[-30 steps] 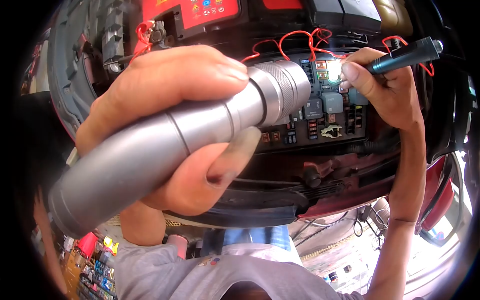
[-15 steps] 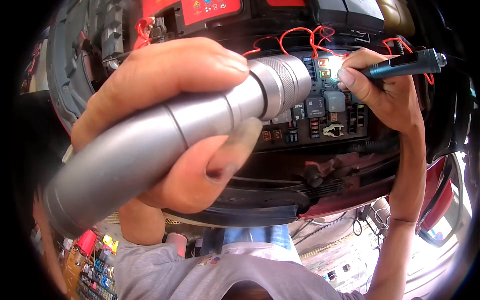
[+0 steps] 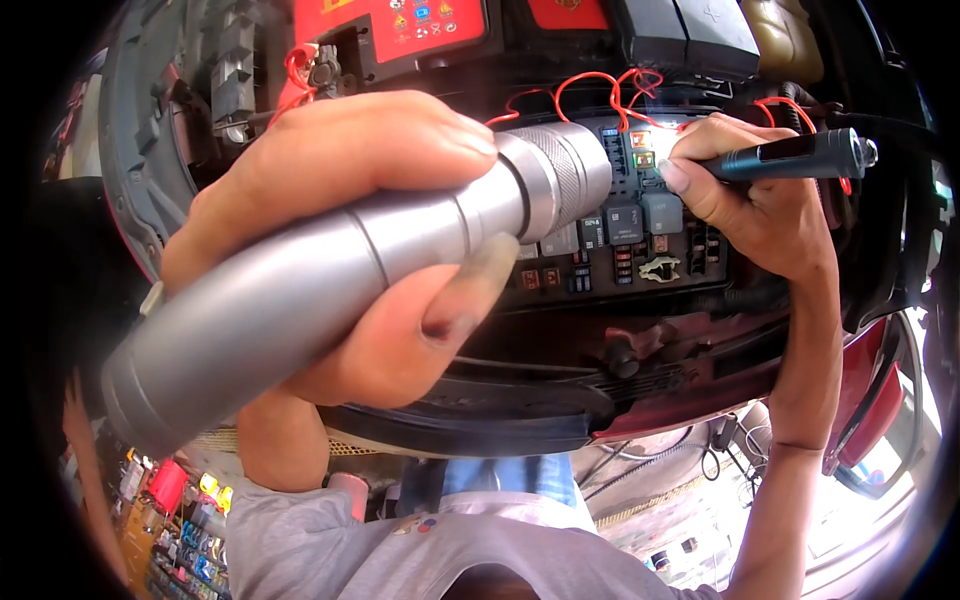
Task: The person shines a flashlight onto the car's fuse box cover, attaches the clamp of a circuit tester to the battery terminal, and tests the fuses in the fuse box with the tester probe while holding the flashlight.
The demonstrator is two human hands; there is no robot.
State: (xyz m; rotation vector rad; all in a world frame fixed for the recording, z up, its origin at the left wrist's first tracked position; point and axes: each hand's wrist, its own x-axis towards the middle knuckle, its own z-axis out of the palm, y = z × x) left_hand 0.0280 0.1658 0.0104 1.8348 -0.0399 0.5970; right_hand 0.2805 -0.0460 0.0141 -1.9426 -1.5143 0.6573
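Note:
A large silver flashlight (image 3: pixel 290 280) fills the left half of the head view, its knurled head pointing right. My left hand (image 3: pixel 330 150) is closed round it, fingers above and thumb below. My right hand (image 3: pixel 765 215) pinches a dark blue-black pen-shaped tool (image 3: pixel 795 158), whose clear-capped end points right. Its other end is hidden by my fingers, over the upper right of the fuse box (image 3: pixel 700 285). Bright light falls beside my fingertips, near an orange fuse (image 3: pixel 641 140) and a green-lit one (image 3: pixel 643 160). A grey relay (image 3: pixel 661 213) sits just below.
Thin red wire (image 3: pixel 585 76) loops above the fuse box. Behind are a red-topped battery (image 3: pixel 425 30), a clamped terminal (image 3: pixel 325 72) and a black cover (image 3: pixel 690 35). The dark red car front edge (image 3: pixel 690 400) runs below. Small packaged items (image 3: pixel 190 550) are at lower left.
My right hand and the pen-shaped tool have shifted slightly down and left, and the tool lies more level. The flashlight stays in my left hand with only a small shift.

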